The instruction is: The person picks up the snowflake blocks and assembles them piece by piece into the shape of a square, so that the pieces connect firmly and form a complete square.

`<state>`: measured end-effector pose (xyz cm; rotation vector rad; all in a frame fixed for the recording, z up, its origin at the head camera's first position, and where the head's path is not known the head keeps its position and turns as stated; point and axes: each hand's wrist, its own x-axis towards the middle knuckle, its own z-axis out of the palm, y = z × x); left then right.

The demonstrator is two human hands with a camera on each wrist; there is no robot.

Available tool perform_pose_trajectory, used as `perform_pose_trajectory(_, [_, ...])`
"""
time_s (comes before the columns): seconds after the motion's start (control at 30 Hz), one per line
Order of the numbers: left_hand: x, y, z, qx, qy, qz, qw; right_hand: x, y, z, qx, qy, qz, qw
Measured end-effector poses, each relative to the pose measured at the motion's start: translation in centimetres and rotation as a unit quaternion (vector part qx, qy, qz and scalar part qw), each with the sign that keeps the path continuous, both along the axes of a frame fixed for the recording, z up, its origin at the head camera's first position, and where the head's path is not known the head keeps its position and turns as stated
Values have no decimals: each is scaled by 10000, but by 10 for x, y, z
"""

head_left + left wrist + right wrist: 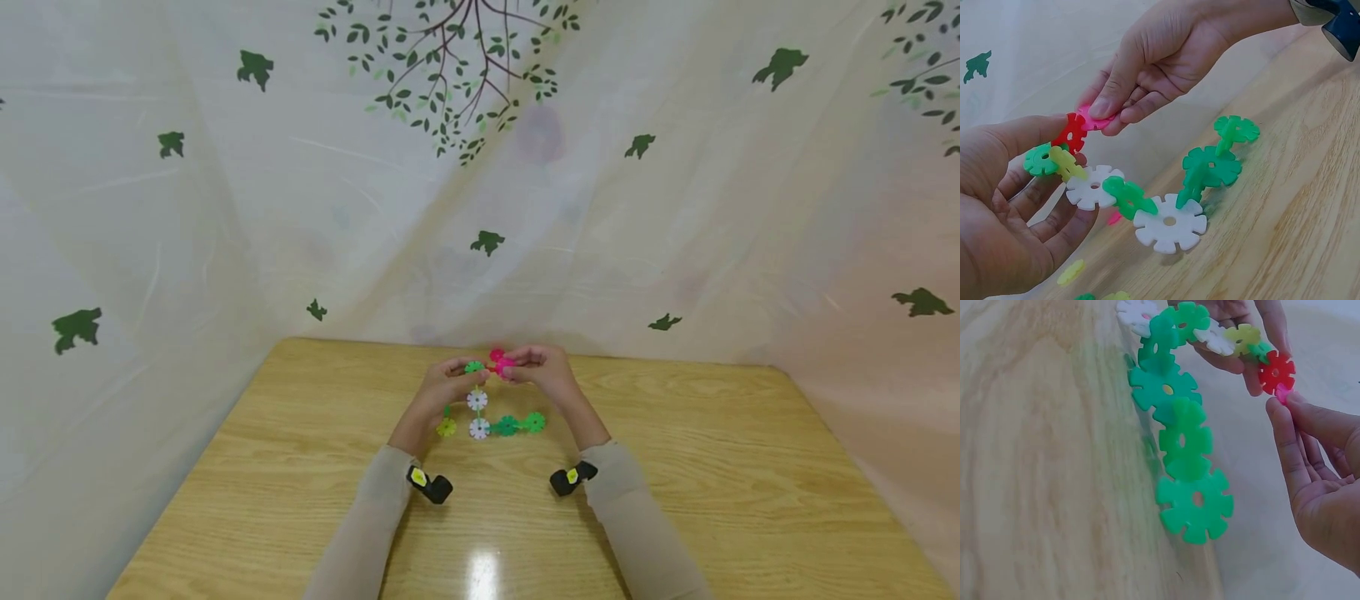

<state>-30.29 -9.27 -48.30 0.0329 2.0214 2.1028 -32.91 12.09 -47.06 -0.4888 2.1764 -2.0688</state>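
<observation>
A chain of notched, flower-shaped plastic discs hangs between both hands, its white disc forming the lower corner. My left hand grips the chain's upper end at a green disc and a yellow disc. Beside them a red disc stands at an angle. Thumb and fingers of my right hand pinch a pink disc that meets the red one's edge. From the white corner a row of green discs runs off to the right in the head view.
Close to the left hand, a loose yellow disc lies on the wooden table. Another pinkish-red disc shows just beyond the hands. A pale cloth printed with leaves hangs behind the table's far edge.
</observation>
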Motion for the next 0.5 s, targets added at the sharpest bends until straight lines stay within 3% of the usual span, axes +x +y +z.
perform_pose_trajectory(0.3, [2,1,1,71,18,-24,10000,2,-4,-2,-225,-23,-36,9997])
perform_pose_trajectory(0.5, [0,1,0,-1,-31,-102,9999,1,-2,-1,5,-155,-4,9999])
